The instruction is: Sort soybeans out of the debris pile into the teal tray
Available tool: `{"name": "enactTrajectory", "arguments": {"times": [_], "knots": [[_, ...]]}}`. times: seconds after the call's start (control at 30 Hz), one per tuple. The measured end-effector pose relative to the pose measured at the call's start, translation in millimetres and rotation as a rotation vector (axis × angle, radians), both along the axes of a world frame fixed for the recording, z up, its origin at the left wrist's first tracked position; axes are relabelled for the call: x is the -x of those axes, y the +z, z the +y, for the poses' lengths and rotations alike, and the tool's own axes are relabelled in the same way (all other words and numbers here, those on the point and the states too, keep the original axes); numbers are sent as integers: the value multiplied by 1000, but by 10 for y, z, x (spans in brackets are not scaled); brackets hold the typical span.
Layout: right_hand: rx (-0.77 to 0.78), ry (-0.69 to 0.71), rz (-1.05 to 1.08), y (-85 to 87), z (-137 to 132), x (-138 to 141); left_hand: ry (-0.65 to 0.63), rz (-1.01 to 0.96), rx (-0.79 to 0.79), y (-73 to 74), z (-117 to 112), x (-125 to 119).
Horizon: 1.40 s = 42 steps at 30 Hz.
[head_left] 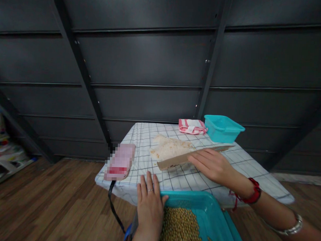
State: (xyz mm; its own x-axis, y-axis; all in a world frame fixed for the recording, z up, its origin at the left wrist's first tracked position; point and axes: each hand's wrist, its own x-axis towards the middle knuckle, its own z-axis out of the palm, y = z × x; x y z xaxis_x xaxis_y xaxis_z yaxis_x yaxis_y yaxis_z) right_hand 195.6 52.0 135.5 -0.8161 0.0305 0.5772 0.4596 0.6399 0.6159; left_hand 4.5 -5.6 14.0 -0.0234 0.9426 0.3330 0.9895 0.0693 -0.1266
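We've got our left hand [149, 201] lying flat, grip spread, on the near-left rim of the teal tray [199, 206] of grain. Our right hand [214, 166] lies open-fingered on the cardboard strip [175, 159], just beside the pale heap [170, 147] mid-bench [144, 134].

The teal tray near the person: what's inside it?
The teal tray holds a heap of small tan grains. The left hand rests on its rim, and the frame edge cuts off the rest.
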Motion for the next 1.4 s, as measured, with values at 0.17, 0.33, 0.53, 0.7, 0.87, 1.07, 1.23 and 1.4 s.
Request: {"name": "enactTrajectory", "arguments": {"times": [0.17,0.33,0.53,0.7,0.87,1.07,1.23,1.4], "knots": [[-7,14,68,0,48,70,5,-9,-22,-12,-2,8],[3,63,74,-33,181,255,0,-25,-18,-32,0,14],[49,88,60,-68,190,150,-1,-32,-33,-50,1,11],[114,136,77,-94,165,-94,4,-27,0,-21,-5,6],[163,136,118,-113,191,-232,-14,-18,-31,-79,3,29],[180,148,156,-142,219,-159,8,34,-36,-94,14,19],[193,148,115,-146,201,-152,-4,20,-27,-40,2,18],[184,132,124,-113,187,-215,-4,-28,-17,32,-15,0]]}}
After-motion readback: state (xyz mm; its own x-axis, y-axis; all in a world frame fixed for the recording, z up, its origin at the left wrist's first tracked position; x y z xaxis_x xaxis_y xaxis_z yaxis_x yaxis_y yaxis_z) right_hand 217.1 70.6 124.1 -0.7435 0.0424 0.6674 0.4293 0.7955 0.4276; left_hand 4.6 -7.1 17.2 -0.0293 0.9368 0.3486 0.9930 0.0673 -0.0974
